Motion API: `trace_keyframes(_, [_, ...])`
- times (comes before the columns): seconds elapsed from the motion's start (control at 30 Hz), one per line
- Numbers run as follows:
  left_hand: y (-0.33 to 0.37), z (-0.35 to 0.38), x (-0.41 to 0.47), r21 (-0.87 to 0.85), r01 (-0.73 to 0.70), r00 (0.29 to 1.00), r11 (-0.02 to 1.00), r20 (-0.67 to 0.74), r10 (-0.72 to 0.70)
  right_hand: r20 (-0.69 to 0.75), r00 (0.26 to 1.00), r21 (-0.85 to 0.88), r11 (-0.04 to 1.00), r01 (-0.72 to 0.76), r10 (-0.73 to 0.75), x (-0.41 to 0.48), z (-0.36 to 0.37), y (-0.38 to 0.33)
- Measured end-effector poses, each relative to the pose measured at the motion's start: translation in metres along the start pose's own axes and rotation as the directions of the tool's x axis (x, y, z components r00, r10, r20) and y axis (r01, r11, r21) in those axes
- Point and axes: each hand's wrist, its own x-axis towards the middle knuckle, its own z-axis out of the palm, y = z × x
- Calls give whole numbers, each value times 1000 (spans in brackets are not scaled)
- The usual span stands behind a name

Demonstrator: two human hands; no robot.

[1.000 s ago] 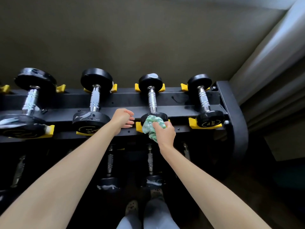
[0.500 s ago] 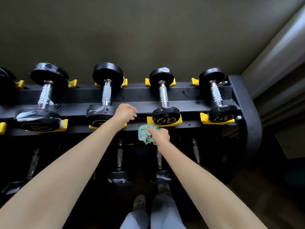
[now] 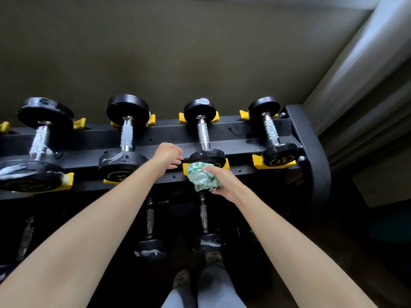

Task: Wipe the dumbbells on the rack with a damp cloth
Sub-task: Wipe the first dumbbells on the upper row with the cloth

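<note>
R hand [image 3: 222,182] clamps bunched green cloth [image 3: 201,177] vs near head of dumbbell [image 3: 206,156], to scrub its face. L hand [image 3: 168,154], loosely curled, empty, just left of dumbbell on rack [image 3: 249,146] rail, prob. bracing.

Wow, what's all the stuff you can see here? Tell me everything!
Top dumbbells: four in full view, black ends with shiny handles, side by side on the upper shelf.
Lower dumbbells: at least three, dark, on the shadowy shelf beneath.
Rack: one, black, against the wall.
Cradles: several, yellow, under the dumbbell ends.
Cloth: one, green and white, against the third dumbbell's near end.
Curtain: one, grey, right side.
Shoes: two, pale, at the bottom.
Left hand: loosely curled at the rack's front rail.
Right hand: holding the cloth.
</note>
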Motion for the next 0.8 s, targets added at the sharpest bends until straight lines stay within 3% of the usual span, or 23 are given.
trace_keyframes(0.13, [-2,-1,4,1,6,1000,1000,-20,-6,33,999,154,988,-30,25,4,10,-8])
trace_keyframes(0.3, [1,3,6,-4,16,1000,1000,-18,-16,-97,994,315,949,-15,48,2,-9,-20])
trace_keyframes(0.47, [8,13,7,13,-7,1000,1000,5,7,-262,963,648,751,129,61,3,-47,-23])
trace_keyframes(0.57, [14,19,10,31,-13,1000,999,15,13,-347,934,616,771,164,79,6,-68,-23])
trace_keyframes(0.8, [26,29,26,58,8,999,998,-43,-5,-283,959,585,794,163,12,19,-70,-39])
